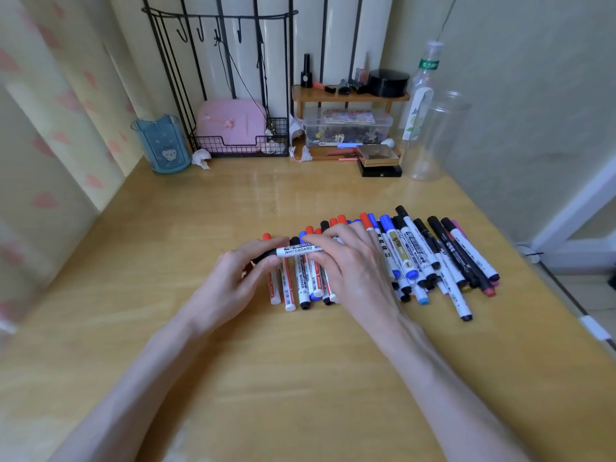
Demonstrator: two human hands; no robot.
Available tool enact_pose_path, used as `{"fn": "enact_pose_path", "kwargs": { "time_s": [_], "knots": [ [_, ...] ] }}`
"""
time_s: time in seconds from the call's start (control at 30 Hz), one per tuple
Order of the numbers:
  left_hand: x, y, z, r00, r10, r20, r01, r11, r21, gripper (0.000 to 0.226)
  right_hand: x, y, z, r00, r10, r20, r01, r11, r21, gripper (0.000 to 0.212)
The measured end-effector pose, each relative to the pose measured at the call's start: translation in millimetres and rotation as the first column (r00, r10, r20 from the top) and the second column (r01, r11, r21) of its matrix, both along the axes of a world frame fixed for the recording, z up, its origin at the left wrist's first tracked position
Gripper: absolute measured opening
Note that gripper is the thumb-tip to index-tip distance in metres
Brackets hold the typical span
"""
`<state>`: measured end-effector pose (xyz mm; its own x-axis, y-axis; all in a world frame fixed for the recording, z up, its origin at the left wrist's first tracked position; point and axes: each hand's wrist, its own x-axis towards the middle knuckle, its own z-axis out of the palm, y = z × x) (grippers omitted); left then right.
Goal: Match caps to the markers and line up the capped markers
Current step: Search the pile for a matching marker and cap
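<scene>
The left hand (pixel 246 271) curls its fingers and thumb round the black cap (pixel 269 255) at the left end of a whiteboard marker (pixel 298 250). The right hand (pixel 353 261) pinches the other end of the same white barrel between thumb and fingertips. The marker is held crosswise, roughly level, just above the tabletop (pixel 233 345). The cap meets the barrel, though whether it is pushed fully home cannot be told. Directly beneath and behind the held marker lies the row of markers (pixel 416 251), side by side on the tabletop with their caps pointing away from the person. The caps are red, blue and black, over mostly white barrels. The markers under the hands lie close and fairly parallel. Those to the right of the right hand lean leftward and overlap one another more loosely, with a pink-ended one at the far right edge of the group. Well apart from them, along the back of the tabletop against the wall, stand several other things. A blue cup (pixel 163 145) is at the left, beside a black wire rack (pixel 240 146) holding a pink case (pixel 230 125). Next comes a small wooden shelf (pixel 350 96) with dark cosmetics on top and a clear plastic box (pixel 346 128) beneath it. In front of that box sits a black-and-gold box (pixel 378 160). At the right are a tall clear bottle (pixel 421 91) and a clear jar (pixel 433 135).
</scene>
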<state>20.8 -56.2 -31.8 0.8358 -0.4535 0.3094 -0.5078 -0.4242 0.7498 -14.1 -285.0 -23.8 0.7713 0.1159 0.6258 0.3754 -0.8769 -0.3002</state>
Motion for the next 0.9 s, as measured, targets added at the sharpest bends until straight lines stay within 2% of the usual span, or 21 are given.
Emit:
{"fn": "enact_pose_path", "kwargs": {
  "time_s": [0.1, 0.2, 0.27, 0.4, 0.67, 0.9],
  "knots": [
    [-5, -1, 2, 0.999, -0.033, -0.013, 0.032, 0.999, -0.027, 0.038, -2, -4, 3, 1.0, -0.011, 0.008, 0.011, 1.0, 0.003, 0.027],
    [-4, -3, 3, 0.998, 0.052, -0.027, -0.055, 0.986, -0.16, 0.018, -3, -7, 6, 0.999, 0.011, 0.039, -0.01, 1.0, -0.019, 0.028],
    [0, -2, 0, 0.996, 0.088, -0.03, -0.092, 0.98, -0.176, 0.008, -5, -8, 7, 0.999, 0.017, 0.048, -0.016, 1.0, -0.019, 0.028],
    [7, 0, -5, 0.986, 0.164, 0.019, -0.159, 0.972, -0.173, 0.009, -6, -4, 7, 0.999, 0.042, 0.02, -0.042, 0.999, -0.01, 0.025],
    [9, -13, -7, 0.983, 0.179, -0.032, -0.182, 0.949, -0.257, 0.022, -2, -5, 5, 0.999, 0.029, 0.038, -0.031, 0.998, 0.056, 0.02],
    [8, -14, -9, 0.986, 0.168, -0.011, -0.165, 0.953, -0.254, 0.014, -4, -6, 7, 0.998, 0.053, -0.037, -0.052, 0.998, 0.028, 0.019]
  ]
}}
